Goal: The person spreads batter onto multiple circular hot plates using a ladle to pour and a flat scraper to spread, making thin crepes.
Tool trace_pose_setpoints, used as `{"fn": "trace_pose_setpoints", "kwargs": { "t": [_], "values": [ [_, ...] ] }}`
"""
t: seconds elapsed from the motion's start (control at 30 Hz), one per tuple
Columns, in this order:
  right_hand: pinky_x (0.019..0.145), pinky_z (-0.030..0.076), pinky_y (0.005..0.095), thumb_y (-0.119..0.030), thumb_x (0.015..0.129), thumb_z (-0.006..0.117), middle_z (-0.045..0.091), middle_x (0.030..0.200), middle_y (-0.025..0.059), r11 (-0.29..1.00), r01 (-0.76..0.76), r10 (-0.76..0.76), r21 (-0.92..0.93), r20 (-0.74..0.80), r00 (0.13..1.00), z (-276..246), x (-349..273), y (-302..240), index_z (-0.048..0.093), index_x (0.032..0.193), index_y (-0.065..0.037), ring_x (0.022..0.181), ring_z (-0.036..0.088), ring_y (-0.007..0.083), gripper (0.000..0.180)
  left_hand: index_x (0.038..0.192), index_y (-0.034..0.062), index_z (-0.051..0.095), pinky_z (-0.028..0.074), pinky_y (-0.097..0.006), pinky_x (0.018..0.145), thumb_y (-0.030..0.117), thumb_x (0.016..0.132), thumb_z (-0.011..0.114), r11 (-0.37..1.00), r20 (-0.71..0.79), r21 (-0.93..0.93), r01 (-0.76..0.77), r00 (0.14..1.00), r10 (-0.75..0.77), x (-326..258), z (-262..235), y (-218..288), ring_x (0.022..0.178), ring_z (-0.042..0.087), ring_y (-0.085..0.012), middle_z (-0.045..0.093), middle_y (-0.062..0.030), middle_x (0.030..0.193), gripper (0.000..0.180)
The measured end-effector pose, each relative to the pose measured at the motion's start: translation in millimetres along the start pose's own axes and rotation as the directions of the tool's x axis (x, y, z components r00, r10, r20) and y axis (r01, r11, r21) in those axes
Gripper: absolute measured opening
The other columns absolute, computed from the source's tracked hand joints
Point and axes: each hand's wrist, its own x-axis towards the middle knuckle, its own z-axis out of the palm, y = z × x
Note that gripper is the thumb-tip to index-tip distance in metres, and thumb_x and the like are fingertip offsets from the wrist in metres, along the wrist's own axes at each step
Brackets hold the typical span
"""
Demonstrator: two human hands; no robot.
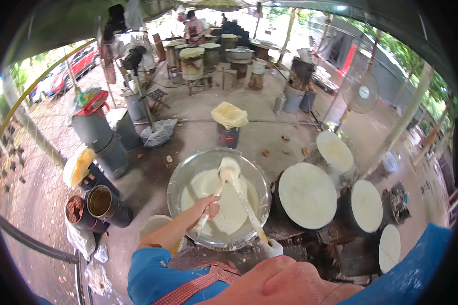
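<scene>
Left hand (208,206) gripping ladle (228,170) — bowl pointing away

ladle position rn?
Head view, centre: the ladle hangs over the white batter in the big metal basin, its handle held by the left hand, left of the round cloth-covered steamer.

Right hand (274,248) mostly hidden behind chin (only white-gloved fingers show); distant person (193,26) too small; fan (364,92) blurred.
</scene>
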Motion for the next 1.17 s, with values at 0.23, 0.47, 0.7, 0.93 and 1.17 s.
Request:
{"fn": "trace_pose_setpoints", "kwargs": {
  "t": [0.23, 0.47, 0.7, 0.93, 1.17],
  "values": [
    [0.083, 0.044, 0.0305, -0.027, 0.068, 0.071, 0.064, 0.077, 0.0144, 0.98, 0.116, -0.172, -0.161, -0.391, 0.904, -75.6, -71.4, 50.6, 0.067, 0.085, 0.0, 0.078, 0.062, 0.0184, 0.032, 0.07, 0.0119, 0.038, 0.022, -0.021, 0.026, 0.019, 0.091, 0.046, 0.954, 0.2, -0.019, 0.298, 0.936, -0.288, 27.3, 102.9, -10.8, 0.033, 0.029, -0.0064, 0.031, 0.003, 0.047, 0.023],
    [0.059, 0.044, 0.0264, -0.029, 0.073, 0.069, 0.062, 0.07, 0.0076, 0.959, -0.155, 0.245, 0.235, -0.422, 0.873, -143.2, -153.0, 116.0, 0.064, 0.092, 0.001, 0.063, 0.055, 0.0092, 0.036, 0.069, 0.0118, 0.04, 0.024, -0.02, 0.026, 0.021, 0.09, 0.048, 0.843, 0.07, 0.161, 0.513, 0.846, -0.528, 82.8, 221.7, -134.8, 0.034, 0.028, -0.0058, 0.031, 0.0028, 0.049, 0.024],
    [0.065, 0.046, 0.0345, -0.041, 0.07, 0.067, 0.063, 0.077, 0.0177, 0.853, -0.475, 0.505, 0.218, -0.576, 0.642, -186.8, -341.2, 251.8, 0.064, 0.093, -0.005, 0.071, 0.062, 0.0278, 0.043, 0.062, 0.0084, 0.035, 0.028, -0.021, 0.031, 0.018, 0.09, 0.045, 0.421, 0.1, -0.024, 0.907, 0.421, -0.901, 140.5, 290.4, -368.2, 0.034, 0.03, -0.0078, 0.033, 0.0016, 0.047, 0.031],
    [0.067, 0.047, 0.0394, -0.051, 0.074, 0.059, 0.064, 0.079, 0.0152, 0.551, -0.678, 0.585, 0.487, -0.804, -0.103, -151.6, -503.0, 254.8, 0.065, 0.092, -0.011, 0.075, 0.062, 0.0312, 0.044, 0.069, 0.0104, 0.037, 0.025, -0.021, 0.028, 0.023, 0.092, 0.044, -0.119, -0.014, 0.448, 0.886, -0.126, -0.992, 99.8, 450.9, -559.9, 0.033, 0.027, -0.0071, 0.027, 0.003, 0.045, 0.027],
    [0.084, 0.044, 0.0347, -0.044, 0.073, 0.064, 0.063, 0.098, 0.0214, 0.57, -0.254, 0.422, 0.781, -0.543, -0.726, -214.8, -540.1, 263.4, 0.052, 0.12, -0.004, 0.096, 0.061, 0.0277, 0.062, 0.102, 0.0195, 0.039, 0.025, -0.025, 0.025, 0.011, 0.089, 0.049, -0.06, -0.053, 0.998, 0.033, -0.174, -0.983, 12.5, 602.8, -817.8, 0.034, 0.028, -0.0087, 0.028, 0.0021, 0.049, 0.019]
  ]
}}
